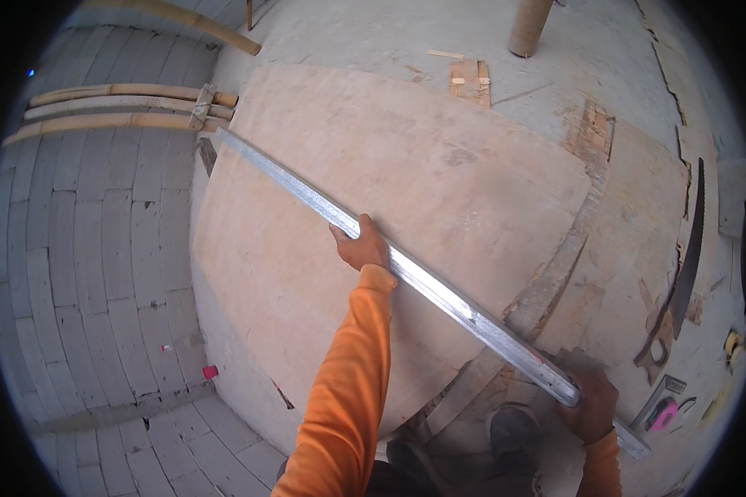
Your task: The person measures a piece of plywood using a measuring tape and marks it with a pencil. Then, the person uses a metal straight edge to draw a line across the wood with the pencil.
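Note:
A long, shiny galvanized metal channel (pixel 438 282) runs diagonally above a sheet of plywood (pixel 398 149), its far end at the upper left. My left hand (pixel 363 245) grips it near the middle, thumb over the top side. Lower right, my right hand (pixel 590 397) holds the near end, with the fingers partly blurred. Beyond that hand a metal end piece (pixel 631 440) shows; whether it belongs to the same channel I cannot tell. Both arms wear orange sleeves.
At right lie a handsaw (pixel 689 267), a try square (pixel 658 397) and a pink tape measure (pixel 663 414). Bamboo poles (pixel 124 105) jut along the block wall (pixel 93 236) at left. A round post (pixel 528 28) stands behind. My shoes (pixel 513 435) are beside broken wood strips (pixel 472 379).

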Demonstrator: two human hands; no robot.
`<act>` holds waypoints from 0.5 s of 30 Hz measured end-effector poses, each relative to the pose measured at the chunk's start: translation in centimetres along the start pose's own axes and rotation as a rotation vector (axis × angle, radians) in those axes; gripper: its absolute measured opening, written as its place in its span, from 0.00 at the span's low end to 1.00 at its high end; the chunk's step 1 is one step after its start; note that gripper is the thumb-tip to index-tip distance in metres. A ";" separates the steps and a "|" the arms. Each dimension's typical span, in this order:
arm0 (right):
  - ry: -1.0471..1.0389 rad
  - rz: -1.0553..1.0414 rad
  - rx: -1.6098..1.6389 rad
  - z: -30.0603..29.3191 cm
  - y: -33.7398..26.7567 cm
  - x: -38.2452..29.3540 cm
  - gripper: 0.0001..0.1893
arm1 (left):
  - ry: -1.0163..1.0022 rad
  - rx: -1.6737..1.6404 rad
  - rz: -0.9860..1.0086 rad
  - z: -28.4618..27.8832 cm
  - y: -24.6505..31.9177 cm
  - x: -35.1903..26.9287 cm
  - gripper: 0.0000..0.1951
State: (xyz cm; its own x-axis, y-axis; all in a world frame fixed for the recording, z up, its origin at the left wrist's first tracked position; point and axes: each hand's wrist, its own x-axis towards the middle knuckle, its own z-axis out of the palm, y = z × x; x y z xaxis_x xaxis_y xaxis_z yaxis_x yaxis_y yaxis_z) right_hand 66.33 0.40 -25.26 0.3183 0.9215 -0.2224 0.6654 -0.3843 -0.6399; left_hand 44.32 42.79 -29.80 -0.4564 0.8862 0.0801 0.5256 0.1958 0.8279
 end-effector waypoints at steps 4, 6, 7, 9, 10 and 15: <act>0.072 0.005 0.011 -1.3 -1.9 1.5 0.35 | 0.012 0.049 -0.081 -0.2 1.5 -0.7 0.34; 0.226 -0.012 0.131 -1.7 -3.6 3.4 0.35 | -0.012 0.094 -0.081 -0.6 2.3 -1.0 0.33; 0.228 -0.027 0.147 -1.8 -5.1 5.2 0.32 | -0.024 0.091 -0.119 -0.7 2.6 -1.2 0.34; 0.226 -0.057 0.182 -1.2 -8.8 10.4 0.27 | -0.046 0.088 -0.197 -0.8 3.0 -1.3 0.38; 0.219 -0.159 0.181 -0.1 -10.4 12.8 0.24 | -0.062 0.075 -0.191 -1.0 2.1 -0.7 0.37; 0.089 -0.371 0.198 7.2 -16.8 23.1 0.19 | -0.146 0.092 -0.193 0.2 1.4 -0.7 0.32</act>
State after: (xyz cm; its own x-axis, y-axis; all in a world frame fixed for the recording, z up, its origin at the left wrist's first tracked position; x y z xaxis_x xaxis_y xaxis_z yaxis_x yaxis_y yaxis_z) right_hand 57.65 28.50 -24.99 0.1449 0.9836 0.1078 0.6063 -0.0022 -0.7953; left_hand 45.54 42.57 -28.78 -0.4499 0.8785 -0.1610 0.5047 0.3988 0.7656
